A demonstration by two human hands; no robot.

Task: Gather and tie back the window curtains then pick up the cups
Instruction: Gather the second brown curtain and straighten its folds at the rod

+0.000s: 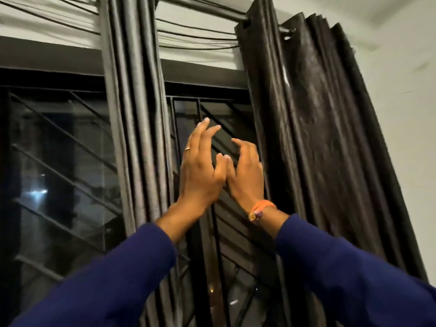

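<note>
Two dark curtains hang from a black rod (226,14). The left curtain (136,114) is bunched into narrow folds. The right curtain (318,138) hangs wider, against the wall side. Both my hands are raised in the gap between them, in front of the window. My left hand (200,166), with a ring, has its fingers spread and loosely bent, holding nothing. My right hand (245,173), with an orange wristband, also has relaxed bent fingers, and its far edge lies against the inner edge of the right curtain. The thumbs touch each other. No cups are in view.
Behind the curtains is a dark window (59,161) with a black metal grille of slanted bars. Several cables (193,36) run along the white wall above the window frame. A bare white wall (405,114) lies to the right.
</note>
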